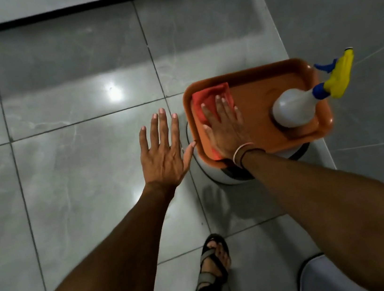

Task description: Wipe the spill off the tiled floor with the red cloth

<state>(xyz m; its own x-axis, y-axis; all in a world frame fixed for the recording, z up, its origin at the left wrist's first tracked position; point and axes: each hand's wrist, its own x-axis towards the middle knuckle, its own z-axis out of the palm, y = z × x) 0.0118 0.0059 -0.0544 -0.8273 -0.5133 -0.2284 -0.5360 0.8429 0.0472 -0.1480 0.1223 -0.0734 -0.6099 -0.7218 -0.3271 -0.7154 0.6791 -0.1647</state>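
While the right hand (pixel 225 128) lay flat, palm down and fingers stretched out, on the red cloth (pixel 206 96), the cloth sat folded in the near left corner of an orange tray (pixel 250 73), with part of it covered by the palm and its far end showing beyond the fingertips. No finger was curled round the fabric; the hand merely pressed on top of it. Two thin bands (pixel 242 151) circled that wrist. At the tray's right end stood a white spray bottle (pixel 294 108) with a blue collar and a yellow trigger head leaning out past the rim. Underneath, the tray rested on a round white stool (pixel 211 173). To the left of the tray, the left hand (pixel 163 149) hovered over the grey tiled floor (pixel 75 149), fully spread and holding nothing. Near the lower edge, a sandalled foot (pixel 214 260) stood on the tiles. Whether any spill lay on the glossy floor could not be told.
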